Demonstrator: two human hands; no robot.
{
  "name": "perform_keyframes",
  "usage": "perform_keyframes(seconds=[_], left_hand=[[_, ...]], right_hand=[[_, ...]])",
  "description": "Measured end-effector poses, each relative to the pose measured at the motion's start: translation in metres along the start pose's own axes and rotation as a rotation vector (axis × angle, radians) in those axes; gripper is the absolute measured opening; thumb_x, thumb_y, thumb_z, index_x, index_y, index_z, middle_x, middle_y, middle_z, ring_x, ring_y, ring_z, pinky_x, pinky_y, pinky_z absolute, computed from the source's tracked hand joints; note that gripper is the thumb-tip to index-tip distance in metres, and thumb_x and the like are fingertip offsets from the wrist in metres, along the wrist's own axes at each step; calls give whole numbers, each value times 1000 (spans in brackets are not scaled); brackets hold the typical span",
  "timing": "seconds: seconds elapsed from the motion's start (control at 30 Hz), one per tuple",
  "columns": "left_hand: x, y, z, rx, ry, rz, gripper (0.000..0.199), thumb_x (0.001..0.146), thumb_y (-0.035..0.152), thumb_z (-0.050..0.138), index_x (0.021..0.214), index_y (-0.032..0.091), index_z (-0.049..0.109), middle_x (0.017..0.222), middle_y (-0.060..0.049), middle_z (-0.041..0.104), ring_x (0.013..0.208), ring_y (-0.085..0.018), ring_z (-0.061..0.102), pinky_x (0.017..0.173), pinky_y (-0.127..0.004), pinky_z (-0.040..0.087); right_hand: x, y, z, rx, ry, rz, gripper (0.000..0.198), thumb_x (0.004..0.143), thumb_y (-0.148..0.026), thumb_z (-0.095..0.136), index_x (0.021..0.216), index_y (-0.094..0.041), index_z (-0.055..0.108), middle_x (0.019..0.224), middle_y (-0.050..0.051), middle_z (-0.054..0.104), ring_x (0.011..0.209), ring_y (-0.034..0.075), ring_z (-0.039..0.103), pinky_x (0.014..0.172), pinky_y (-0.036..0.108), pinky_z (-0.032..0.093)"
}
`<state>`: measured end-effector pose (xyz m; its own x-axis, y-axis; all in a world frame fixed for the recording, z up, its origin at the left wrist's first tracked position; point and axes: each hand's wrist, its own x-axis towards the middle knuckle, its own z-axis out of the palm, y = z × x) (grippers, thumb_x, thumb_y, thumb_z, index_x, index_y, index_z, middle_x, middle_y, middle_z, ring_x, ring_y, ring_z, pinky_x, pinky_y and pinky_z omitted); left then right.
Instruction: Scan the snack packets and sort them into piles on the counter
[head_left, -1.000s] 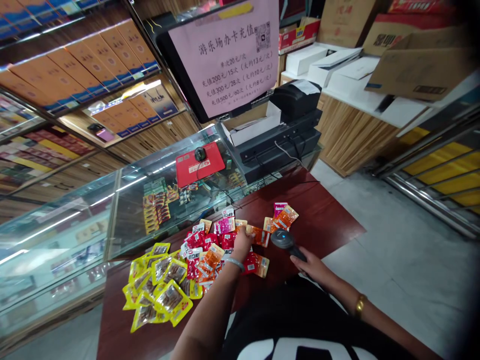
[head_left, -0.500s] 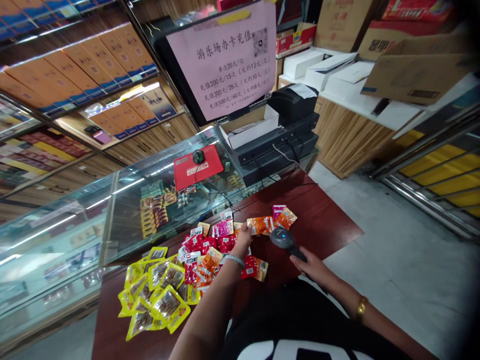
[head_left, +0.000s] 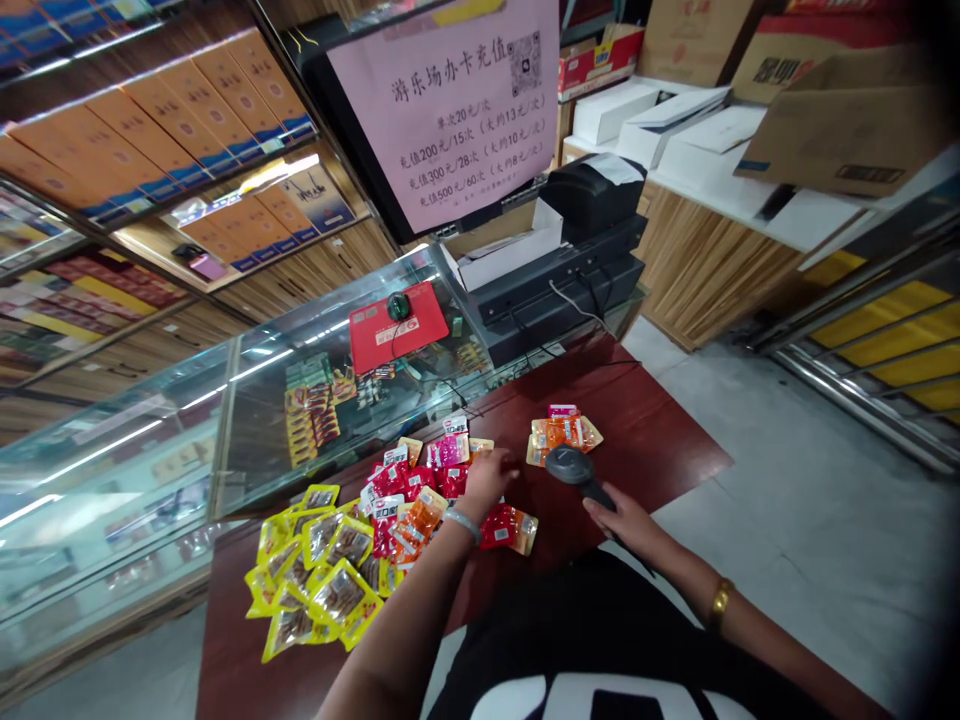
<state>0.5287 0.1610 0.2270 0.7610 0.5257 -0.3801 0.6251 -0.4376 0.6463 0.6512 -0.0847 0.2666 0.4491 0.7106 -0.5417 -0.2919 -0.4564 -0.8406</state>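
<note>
My right hand (head_left: 624,520) is wrapped round the handle of a dark handheld barcode scanner (head_left: 570,465). The scanner's head hangs just in front of a small group of orange snack packets (head_left: 564,433), with a pink packet (head_left: 562,410) behind them. Over the right side of a mixed pile, my left hand (head_left: 489,478) reaches with loosely bent fingers, nothing visible in them. Red snack packets (head_left: 388,480) and orange ones lie around and partly under it. To the left, a heap of yellow-edged snack packets (head_left: 337,593) rests on the dark red tabletop (head_left: 652,415).
Behind the tabletop stands a glass display counter (head_left: 259,400) with a red mat (head_left: 420,330) and computer mouse (head_left: 398,306). A screen back covered by a pink sign (head_left: 450,120), a white open box (head_left: 510,245) and a black printer (head_left: 589,200) stand at the back.
My left hand has let go of the orange packet, which now lies with the group on the right, and has drawn back over the pile. The scanner stays in my right hand.
</note>
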Motion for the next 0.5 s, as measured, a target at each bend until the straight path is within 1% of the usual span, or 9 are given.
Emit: perform_keyframes(seconds=[0.03, 0.1, 0.17, 0.2, 0.27, 0.37, 0.43, 0.5], left_hand=[[-13, -5, 1, 188, -74, 59, 46, 71, 34, 74, 114, 23, 63, 118, -11, 63, 116, -29, 53, 103, -42, 37], [-36, -10, 7, 451, -181, 173, 53, 69, 29, 76, 119, 24, 61, 125, -12, 58, 122, -31, 46, 106, -44, 33], [-51, -10, 16, 591, -222, 231, 49, 74, 27, 70, 121, 22, 60, 129, -13, 55, 125, -32, 42, 107, -45, 29], [-55, -10, 19, 630, -228, 232, 44, 77, 26, 66, 120, 21, 60, 129, -14, 54, 125, -31, 42, 106, -45, 29], [-55, -11, 19, 669, -218, 186, 34, 81, 27, 62, 114, 19, 64, 125, -15, 56, 123, -31, 43, 104, -45, 30], [-45, -17, 8, 665, -156, 55, 23, 85, 28, 57, 102, 17, 68, 113, -16, 63, 117, -30, 49, 100, -43, 33], [-35, -22, -2, 642, -105, -33, 22, 88, 30, 54, 98, 17, 68, 105, -16, 67, 112, -29, 54, 96, -42, 35], [-27, -24, -10, 602, -62, -108, 24, 90, 34, 51, 99, 17, 67, 99, -15, 69, 105, -28, 59, 93, -41, 37]], right_hand=[[-2, 1, 0, -15, -9, 3, 50, 78, -65, 61, 98, -19, 56, 52, -10, 43, 45, 9, 38, 45, 22, 29], [-5, 2, 1, -29, -29, 9, 48, 80, -65, 59, 95, -20, 55, 53, -10, 42, 46, 9, 38, 46, 22, 30], [-6, 3, 4, -45, -39, 9, 48, 80, -64, 60, 95, -19, 55, 54, -9, 44, 47, 9, 39, 47, 22, 31], [-7, 3, 5, -53, -44, 12, 48, 79, -64, 61, 97, -19, 56, 54, -9, 45, 47, 9, 40, 47, 23, 31], [-7, 2, 8, -65, -56, 24, 50, 78, -63, 63, 101, -18, 57, 54, -9, 45, 46, 9, 40, 46, 23, 31], [-7, 2, 9, -91, -66, 36, 53, 79, -62, 62, 108, -18, 57, 52, -9, 44, 45, 10, 40, 45, 23, 30], [-6, 3, 8, -122, -59, 14, 53, 80, -60, 62, 111, -18, 58, 56, -7, 49, 48, 12, 45, 47, 24, 34], [-5, 5, 7, -139, -43, -16, 53, 80, -58, 62, 113, -17, 60, 64, -4, 56, 55, 14, 51, 51, 26, 39]])
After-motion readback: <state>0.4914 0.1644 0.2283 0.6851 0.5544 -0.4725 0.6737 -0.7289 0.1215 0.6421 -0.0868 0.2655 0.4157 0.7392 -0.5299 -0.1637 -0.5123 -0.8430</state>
